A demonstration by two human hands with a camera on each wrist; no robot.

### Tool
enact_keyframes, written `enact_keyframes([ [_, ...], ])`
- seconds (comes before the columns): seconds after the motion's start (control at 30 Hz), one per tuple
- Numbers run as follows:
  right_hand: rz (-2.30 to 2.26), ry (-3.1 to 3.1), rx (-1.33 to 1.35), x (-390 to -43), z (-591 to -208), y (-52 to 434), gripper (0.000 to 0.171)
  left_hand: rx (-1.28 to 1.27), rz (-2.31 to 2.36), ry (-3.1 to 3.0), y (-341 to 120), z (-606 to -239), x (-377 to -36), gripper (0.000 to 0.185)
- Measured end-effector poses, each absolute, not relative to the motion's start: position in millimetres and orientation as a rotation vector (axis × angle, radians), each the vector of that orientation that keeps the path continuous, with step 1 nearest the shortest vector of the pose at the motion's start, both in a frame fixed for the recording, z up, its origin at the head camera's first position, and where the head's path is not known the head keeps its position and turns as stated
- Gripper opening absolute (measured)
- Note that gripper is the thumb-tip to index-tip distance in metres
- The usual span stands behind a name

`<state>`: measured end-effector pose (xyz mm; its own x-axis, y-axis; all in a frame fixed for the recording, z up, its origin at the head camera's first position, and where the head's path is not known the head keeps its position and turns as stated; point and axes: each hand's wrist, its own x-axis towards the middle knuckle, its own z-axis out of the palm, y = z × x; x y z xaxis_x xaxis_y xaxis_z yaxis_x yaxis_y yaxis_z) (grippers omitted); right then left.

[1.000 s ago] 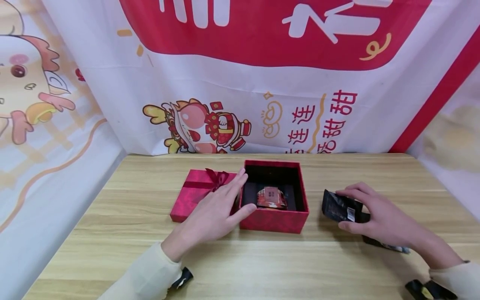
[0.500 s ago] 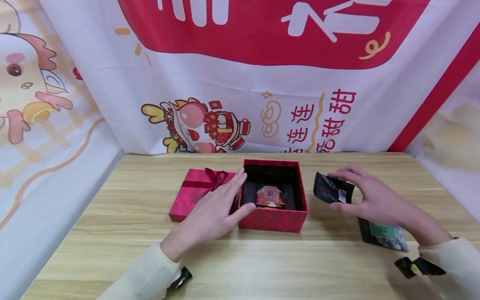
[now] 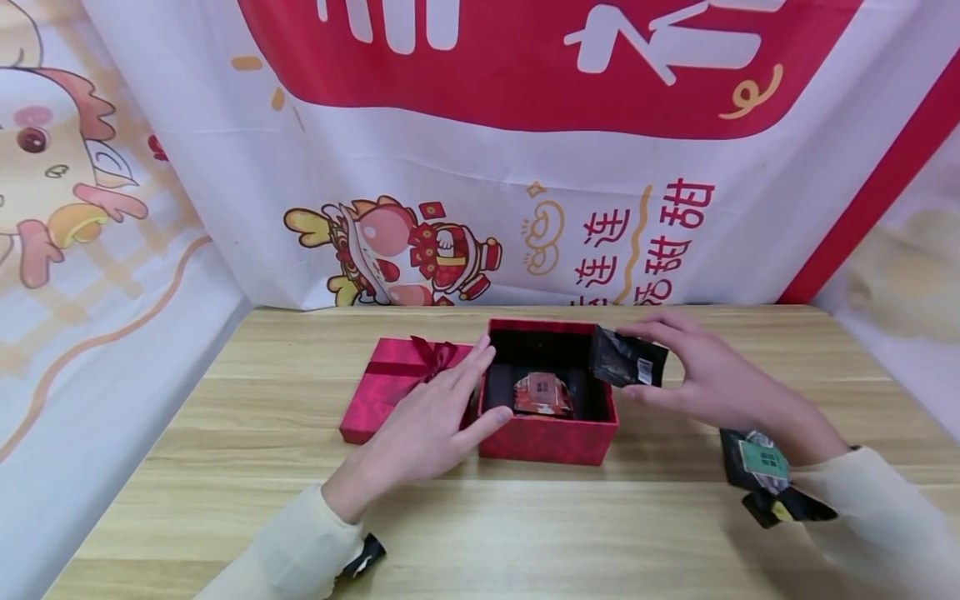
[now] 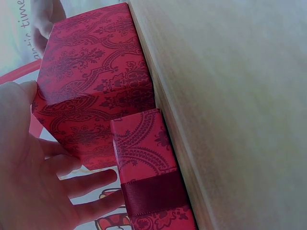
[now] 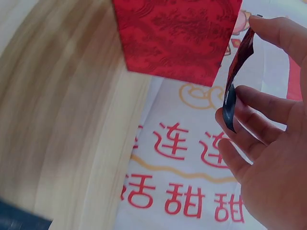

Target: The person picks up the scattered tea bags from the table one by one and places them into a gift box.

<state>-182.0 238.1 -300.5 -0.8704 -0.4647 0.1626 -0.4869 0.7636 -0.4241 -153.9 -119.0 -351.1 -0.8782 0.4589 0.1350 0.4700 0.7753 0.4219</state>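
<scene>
An open red patterned gift box (image 3: 547,442) stands on the table, dark inside, with a packet with a red label (image 3: 542,392) lying in it. Fingers extended, my left hand (image 3: 423,425) rests at the box's left rim, thumb near the front corner; the left wrist view shows it against the box's side. My right hand (image 3: 712,379) pinches a small black sachet (image 3: 626,358) between thumb and fingers, barcode side showing, overlapping the box's right rim in the head view. Seen edge-on in the right wrist view, this sachet (image 5: 231,91) is held beside the box wall.
The red lid (image 3: 375,400) with a dark ribbon bow lies left of the box, partly behind my left hand. A black packet with a green label (image 3: 761,462) is on the table by my right forearm. A printed cloth (image 3: 420,150) hangs behind the table.
My right hand has carried the black sachet left and away from me, from the table's right side to the box's right rim, uncovering the green-labelled packet. The left hand stays put.
</scene>
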Motion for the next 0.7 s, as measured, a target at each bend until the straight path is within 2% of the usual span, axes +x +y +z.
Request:
enact_keyframes([
  [0.7,0.786,-2.849,0.919,-200,-302,187,0.070,-0.762,-0.702,-2.956,-119,-352,-154,0.086],
])
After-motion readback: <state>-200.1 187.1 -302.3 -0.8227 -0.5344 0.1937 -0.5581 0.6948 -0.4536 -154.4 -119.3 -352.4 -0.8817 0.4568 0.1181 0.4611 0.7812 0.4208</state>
